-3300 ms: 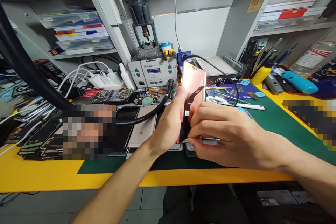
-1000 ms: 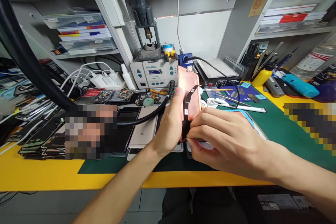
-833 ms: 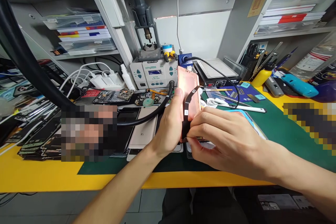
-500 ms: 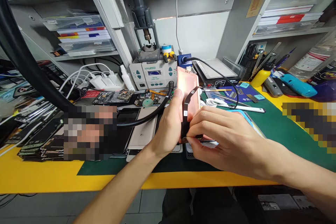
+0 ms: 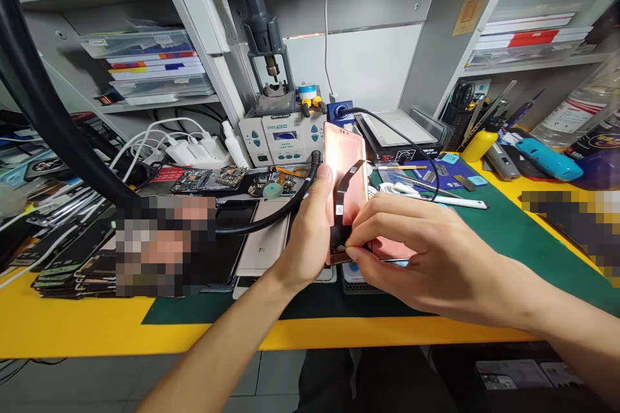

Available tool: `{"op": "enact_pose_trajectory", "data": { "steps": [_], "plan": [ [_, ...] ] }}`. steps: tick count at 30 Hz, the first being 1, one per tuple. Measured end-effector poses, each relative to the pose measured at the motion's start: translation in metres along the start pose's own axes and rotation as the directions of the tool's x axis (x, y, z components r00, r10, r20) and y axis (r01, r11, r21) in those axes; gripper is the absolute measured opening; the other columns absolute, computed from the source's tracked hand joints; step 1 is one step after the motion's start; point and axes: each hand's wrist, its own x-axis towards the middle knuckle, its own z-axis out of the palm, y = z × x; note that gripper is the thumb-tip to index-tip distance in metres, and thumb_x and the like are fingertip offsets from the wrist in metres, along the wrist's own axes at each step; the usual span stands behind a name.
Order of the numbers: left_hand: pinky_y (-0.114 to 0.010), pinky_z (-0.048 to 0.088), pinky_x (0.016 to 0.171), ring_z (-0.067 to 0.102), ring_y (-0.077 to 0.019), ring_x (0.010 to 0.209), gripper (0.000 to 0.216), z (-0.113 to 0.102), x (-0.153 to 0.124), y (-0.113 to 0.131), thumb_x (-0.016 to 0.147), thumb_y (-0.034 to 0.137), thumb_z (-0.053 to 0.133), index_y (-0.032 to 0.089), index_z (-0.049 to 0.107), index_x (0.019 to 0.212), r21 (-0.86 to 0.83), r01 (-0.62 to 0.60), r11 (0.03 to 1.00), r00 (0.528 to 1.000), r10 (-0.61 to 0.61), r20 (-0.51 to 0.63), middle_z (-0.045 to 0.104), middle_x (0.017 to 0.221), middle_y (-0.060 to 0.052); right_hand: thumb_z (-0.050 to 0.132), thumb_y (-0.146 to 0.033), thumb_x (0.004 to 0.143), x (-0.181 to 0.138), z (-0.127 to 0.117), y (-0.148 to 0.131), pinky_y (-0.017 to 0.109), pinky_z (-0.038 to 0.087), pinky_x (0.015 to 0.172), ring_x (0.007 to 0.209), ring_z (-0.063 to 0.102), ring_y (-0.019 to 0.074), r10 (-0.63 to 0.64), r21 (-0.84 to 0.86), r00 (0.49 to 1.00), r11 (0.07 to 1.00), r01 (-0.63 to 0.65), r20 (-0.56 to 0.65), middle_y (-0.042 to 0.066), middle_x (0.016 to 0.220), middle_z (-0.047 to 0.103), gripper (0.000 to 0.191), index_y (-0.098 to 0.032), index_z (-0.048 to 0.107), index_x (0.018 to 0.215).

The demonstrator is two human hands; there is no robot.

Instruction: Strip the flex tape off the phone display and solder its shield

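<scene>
My left hand [image 5: 312,226] is closed around the left edge of a pink phone frame [image 5: 341,148], its thumb lying along the side. The frame is tilted up above the mat, its inner face towards me. A black flex cable [image 5: 341,193] with small white labels runs down the inside. My right hand [image 5: 407,239] pinches with thumb and forefinger at the frame's lower end, beside a dark part there. What sits between those fingertips is too small to make out. Beneath the hands, a gold phone back [image 5: 261,239] lies on the green mat [image 5: 523,239].
A rework station [image 5: 283,139] stands at the back, with a thick black hose [image 5: 271,222] curving across the bench. Circuit boards [image 5: 208,177] lie to the left. A white-handled brush [image 5: 460,202], a yellow bottle [image 5: 482,142] and a blue tool [image 5: 549,158] are on the right.
My right fingertips have shifted slightly at the frame's lower end, and more of the pink frame shows beneath them. My left hand and the frame have moved slightly left.
</scene>
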Motion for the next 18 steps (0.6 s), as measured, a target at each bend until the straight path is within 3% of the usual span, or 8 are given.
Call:
{"op": "enact_pose_trajectory", "data": {
  "steps": [2,4,7,10,13,18],
  "plan": [
    [-0.031,0.050,0.067,0.061,-0.0191,0.067,0.058,0.000,0.000,0.000,0.105,0.057,0.039,0.021,0.068,0.071,-0.040,0.026,0.999,1.000,-0.025,0.013,0.062,0.065,-0.003,0.065,-0.004,0.089,0.000,-0.004,-0.002,0.026,0.048,0.067,0.076,0.062,0.0131,0.073,0.058,0.996,0.995,-0.076,0.052,0.002,0.083,0.069,0.014,-0.016,0.072,0.090],
    [-0.033,0.055,0.073,0.069,-0.0230,0.078,0.052,0.001,0.001,0.000,0.105,0.055,0.041,0.020,0.077,0.091,-0.069,0.032,0.997,0.999,-0.032,-0.003,0.072,0.076,-0.005,0.064,-0.007,0.090,0.001,-0.008,-0.003,0.026,0.047,0.065,0.074,0.061,0.0128,0.136,0.109,0.987,0.983,-0.146,0.089,0.001,0.083,0.069,0.013,-0.018,0.072,0.090],
    [-0.036,0.058,0.089,0.074,-0.0274,0.101,0.044,0.002,0.001,-0.001,0.104,0.050,0.047,0.021,0.076,0.121,-0.081,0.024,0.996,0.998,-0.028,-0.052,0.080,0.096,-0.007,0.065,-0.008,0.090,0.003,-0.010,-0.005,0.027,0.047,0.064,0.073,0.061,0.0131,0.206,0.142,0.970,0.964,-0.224,0.129,0.001,0.084,0.069,0.012,-0.019,0.072,0.089],
    [-0.038,0.059,0.093,0.074,-0.0301,0.109,0.049,0.001,0.001,-0.001,0.103,0.055,0.048,0.019,0.075,0.124,-0.085,0.050,0.995,0.997,-0.055,-0.058,0.081,0.103,-0.009,0.067,-0.013,0.091,0.002,-0.011,-0.006,0.028,0.047,0.064,0.073,0.062,0.0144,0.248,0.158,0.957,0.950,-0.271,0.151,0.001,0.085,0.070,0.008,-0.020,0.072,0.091],
    [-0.041,0.061,0.092,0.076,-0.0318,0.108,0.050,-0.001,0.002,0.002,0.102,0.057,0.048,0.021,0.076,0.121,-0.122,0.060,0.991,0.995,-0.069,-0.072,0.082,0.102,-0.009,0.070,-0.015,0.091,0.000,-0.014,-0.004,0.029,0.050,0.066,0.075,0.064,0.0159,0.206,0.137,0.973,0.966,-0.220,0.107,0.002,0.087,0.071,0.005,-0.019,0.072,0.093],
    [-0.043,0.064,0.090,0.077,-0.0334,0.105,0.043,-0.002,0.005,0.010,0.101,0.050,0.051,0.018,0.079,0.107,-0.174,0.023,0.985,0.973,-0.062,-0.222,0.083,0.099,-0.009,0.071,-0.015,0.091,-0.003,-0.018,0.003,0.035,0.055,0.080,0.094,0.065,0.0226,-0.013,-0.058,0.999,0.998,0.015,0.044,0.012,0.107,0.070,0.011,-0.015,0.074,0.102]
  ]
}}
